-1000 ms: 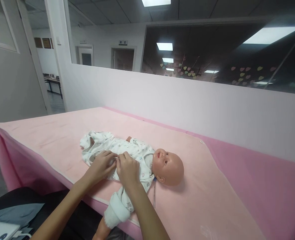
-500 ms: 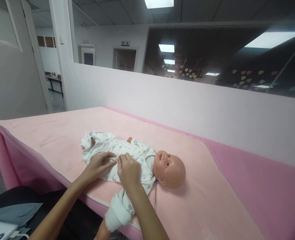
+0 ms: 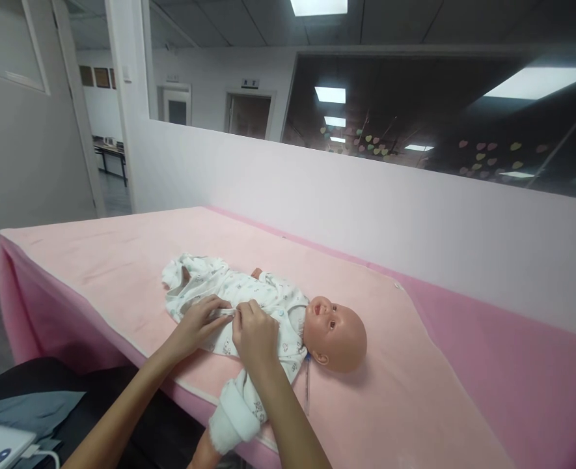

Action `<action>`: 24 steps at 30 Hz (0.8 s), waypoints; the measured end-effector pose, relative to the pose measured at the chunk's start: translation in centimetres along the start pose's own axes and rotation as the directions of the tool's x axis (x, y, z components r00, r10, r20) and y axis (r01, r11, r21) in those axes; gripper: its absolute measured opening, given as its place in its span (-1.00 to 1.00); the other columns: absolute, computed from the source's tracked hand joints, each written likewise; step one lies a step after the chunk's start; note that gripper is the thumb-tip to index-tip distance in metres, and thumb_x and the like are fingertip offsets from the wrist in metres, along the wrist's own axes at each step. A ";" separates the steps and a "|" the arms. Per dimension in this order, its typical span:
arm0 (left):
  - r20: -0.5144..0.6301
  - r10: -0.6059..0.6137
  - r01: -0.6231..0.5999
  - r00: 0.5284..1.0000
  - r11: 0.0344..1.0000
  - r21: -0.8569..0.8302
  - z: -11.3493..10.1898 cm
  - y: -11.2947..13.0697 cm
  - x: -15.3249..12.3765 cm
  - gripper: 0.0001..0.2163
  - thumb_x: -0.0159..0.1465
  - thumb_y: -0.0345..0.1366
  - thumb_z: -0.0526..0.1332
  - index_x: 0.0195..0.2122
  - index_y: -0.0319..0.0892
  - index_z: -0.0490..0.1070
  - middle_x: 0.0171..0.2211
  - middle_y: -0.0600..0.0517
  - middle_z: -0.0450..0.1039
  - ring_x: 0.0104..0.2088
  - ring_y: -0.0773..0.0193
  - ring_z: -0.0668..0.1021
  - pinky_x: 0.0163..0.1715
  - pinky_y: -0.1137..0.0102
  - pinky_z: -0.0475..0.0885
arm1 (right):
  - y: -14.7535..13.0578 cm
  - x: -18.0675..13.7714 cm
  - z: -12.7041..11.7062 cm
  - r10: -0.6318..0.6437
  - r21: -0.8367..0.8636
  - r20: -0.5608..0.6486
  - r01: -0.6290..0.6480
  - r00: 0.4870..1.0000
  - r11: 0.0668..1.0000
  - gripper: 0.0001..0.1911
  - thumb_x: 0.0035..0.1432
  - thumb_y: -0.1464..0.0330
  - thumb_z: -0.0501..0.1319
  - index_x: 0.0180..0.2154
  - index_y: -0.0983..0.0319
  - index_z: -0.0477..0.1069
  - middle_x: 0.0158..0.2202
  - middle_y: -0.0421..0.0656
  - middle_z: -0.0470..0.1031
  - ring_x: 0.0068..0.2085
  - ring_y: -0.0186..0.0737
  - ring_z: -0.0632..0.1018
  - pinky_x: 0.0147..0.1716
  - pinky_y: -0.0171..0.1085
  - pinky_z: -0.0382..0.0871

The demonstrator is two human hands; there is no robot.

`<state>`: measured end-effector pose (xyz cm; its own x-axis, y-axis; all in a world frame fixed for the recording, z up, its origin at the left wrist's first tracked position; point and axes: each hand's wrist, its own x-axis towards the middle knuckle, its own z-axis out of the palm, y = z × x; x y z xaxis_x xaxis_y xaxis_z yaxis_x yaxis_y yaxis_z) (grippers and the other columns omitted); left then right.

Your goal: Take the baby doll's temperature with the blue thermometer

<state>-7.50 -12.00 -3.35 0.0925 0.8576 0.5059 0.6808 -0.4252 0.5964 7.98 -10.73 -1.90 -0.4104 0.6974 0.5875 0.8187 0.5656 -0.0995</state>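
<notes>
A baby doll (image 3: pixel 341 335) lies on its back with its head to the right, dressed in a white printed baby garment (image 3: pixel 233 286). Over its belly, my left hand (image 3: pixel 204 322) pinches the edge of the garment's front between thumb and fingers. My right hand (image 3: pixel 256 332) is closed on the same edge, nearer the doll's chest, so a short white strip of cloth shows between the hands. One of the doll's arms, with a thick white folded cuff (image 3: pixel 239 417), reaches over the table's near edge. My right fingertips are partly hidden.
A pink padded cover (image 3: pixel 97 260) spreads over the table and hangs down at the left. Beside the doll's neck lies a thin clear stick-like item (image 3: pixel 308 387) with a blue end. A white wall (image 3: pixel 317 189) with windows stands behind. A white device with a cable (image 3: pixel 4 446) is at lower left.
The whole view has shifted slightly, with the scene moving a little to the right. Both hands keep nearly the same hold on the garment's edge.
</notes>
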 end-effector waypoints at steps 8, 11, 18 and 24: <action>0.031 0.016 -0.016 0.999 1.000 0.019 -0.1 -0.3 0.3 -0.77 0.21 -0.13 0.08 -0.27 -0.14 0.41 -0.31 0.00 0.42 -0.32 0.21 0.46 -0.36 0.40 0.36 | -0.1 -0.1 0.1 0.015 -0.001 -0.019 -0.015 1.000 1.000 -0.89 0.18 0.37 0.03 -0.33 0.18 0.32 -0.42 -0.21 0.37 -0.49 -0.34 0.40 -0.60 -0.36 0.03; 0.032 0.016 -0.016 0.999 1.000 0.018 0.0 -0.3 0.4 -0.77 0.21 -0.13 0.08 -0.29 -0.14 0.41 -0.32 0.01 0.41 -0.34 0.23 0.45 -0.38 0.41 0.35 | -0.2 -0.1 0.2 0.031 -0.001 -0.022 -0.031 0.999 1.000 -0.87 0.19 0.38 0.02 -0.34 0.18 0.32 -0.43 -0.22 0.37 -0.50 -0.34 0.39 -0.61 -0.36 0.02; -0.054 -0.036 0.035 0.998 0.999 -0.015 0.3 -0.7 0.1 -0.82 0.14 -0.16 0.18 -0.37 -0.17 0.40 -0.41 0.04 0.41 -0.41 0.27 0.42 -0.43 0.43 0.30 | -0.4 0.0 0.4 0.068 -0.015 -0.029 -0.069 0.997 0.998 -0.89 0.18 0.36 0.02 -0.35 0.18 0.30 -0.42 -0.22 0.39 -0.50 -0.32 0.41 -0.61 -0.35 0.00; -0.052 -0.056 0.050 0.997 0.993 -0.102 0.3 -1.1 0.2 -0.83 0.11 -0.19 0.21 -0.39 -0.19 0.42 -0.40 0.03 0.45 -0.37 0.24 0.45 -0.39 0.42 0.33 | -0.6 0.0 0.4 0.092 -0.015 -0.044 -0.093 0.995 0.996 -0.90 0.18 0.35 0.01 -0.35 0.17 0.27 -0.43 -0.24 0.41 -0.51 -0.30 0.43 -0.61 -0.34 -0.04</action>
<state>-7.98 -11.26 -4.09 0.0164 0.8637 0.5038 0.6067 -0.4091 0.6816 7.33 -10.84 -2.14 -0.3152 0.7266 0.6105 0.8593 0.4915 -0.1413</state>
